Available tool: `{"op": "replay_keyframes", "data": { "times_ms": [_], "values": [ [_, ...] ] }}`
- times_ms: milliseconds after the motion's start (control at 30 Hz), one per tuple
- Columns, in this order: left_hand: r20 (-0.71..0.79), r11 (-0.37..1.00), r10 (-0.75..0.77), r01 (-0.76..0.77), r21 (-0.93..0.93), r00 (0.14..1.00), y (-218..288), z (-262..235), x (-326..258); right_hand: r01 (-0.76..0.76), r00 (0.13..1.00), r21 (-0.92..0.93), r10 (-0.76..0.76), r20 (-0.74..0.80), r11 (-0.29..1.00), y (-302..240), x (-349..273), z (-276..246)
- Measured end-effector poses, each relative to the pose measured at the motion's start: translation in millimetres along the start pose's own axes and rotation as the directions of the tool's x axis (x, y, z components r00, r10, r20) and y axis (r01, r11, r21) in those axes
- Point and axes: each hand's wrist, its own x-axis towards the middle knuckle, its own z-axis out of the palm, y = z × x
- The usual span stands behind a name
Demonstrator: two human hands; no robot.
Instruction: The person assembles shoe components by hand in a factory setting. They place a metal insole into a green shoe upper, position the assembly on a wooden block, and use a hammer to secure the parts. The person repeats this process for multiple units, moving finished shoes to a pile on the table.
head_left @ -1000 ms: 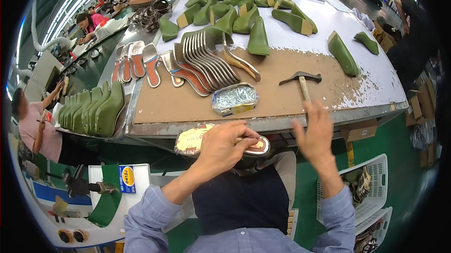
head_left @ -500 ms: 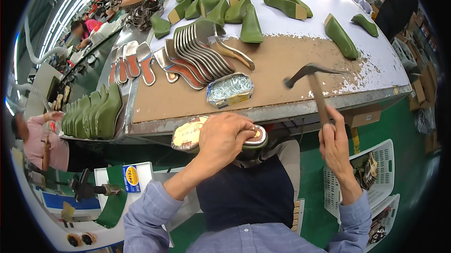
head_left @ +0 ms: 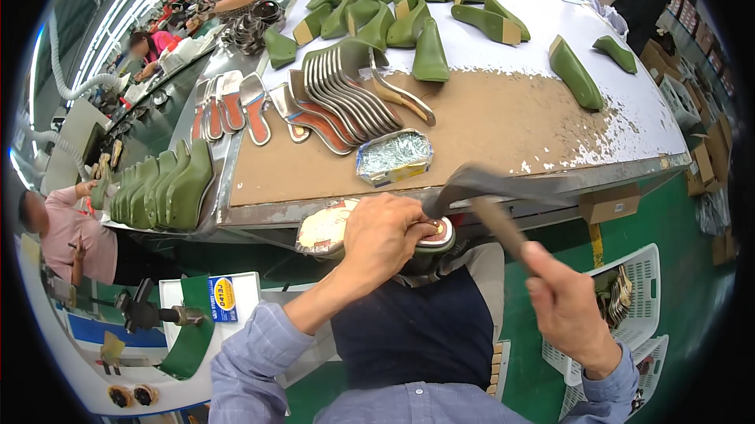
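Observation:
An insole [head_left: 321, 227] lies on an upturned green shoe last, held at my lap below the table edge. My left hand [head_left: 383, 237] rests across its middle, with thumb and forefinger pinched together over the heel end. Whatever is in that pinch is too small to make out. My right hand [head_left: 572, 310] grips the wooden handle of a hammer [head_left: 503, 227]. Blurred by motion, the hammer's dark head hangs close beside my left fingertips, above the heel. A box of small nails [head_left: 395, 158] sits at the table's front edge, just beyond my left hand.
The worktable [head_left: 487, 133] bears a row of metal-edged insoles [head_left: 346, 94] and scattered green lasts [head_left: 429, 54]. More lasts [head_left: 185, 188] stand at the left. White baskets [head_left: 649, 282] are at my right, and a machine [head_left: 141, 310] is at my left. Co-workers [head_left: 79, 223] are on the left.
My right hand has swung the hammer down and left, from above the table edge to near the heel of the insole. My left hand keeps its hold.

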Motion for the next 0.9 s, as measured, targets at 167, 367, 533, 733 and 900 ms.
{"op": "replay_keyframes", "data": {
  "times_ms": [167,367,533,733,900],
  "values": [
    [0.178,0.998,-0.033,0.041,-0.044,0.983,0.2,-14.5,1.0,-0.045,0.996,0.065,0.050,-0.078,0.997,5.6,-0.3,3.2],
    [0.251,0.958,0.063,-0.129,0.255,0.966,-31.0,-32.7,-9.8,-0.525,0.774,0.644,0.627,0.088,0.557,3.7,-23.5,8.3],
    [0.211,0.956,0.097,-0.150,0.251,0.973,-23.9,-27.2,-12.0,-0.311,0.929,0.257,0.350,-0.121,0.915,31.3,-56.4,25.0],
    [0.189,0.950,0.084,-0.136,0.281,0.978,-24.5,-22.9,-16.7,-0.014,0.987,-0.071,0.002,-0.159,0.997,6.3,-31.0,0.3],
    [0.208,0.948,0.042,-0.105,0.301,0.977,-20.2,-22.6,-16.7,0.137,0.922,0.154,-0.069,-0.382,0.978,-7.7,-26.4,-4.2]
  ]
}}
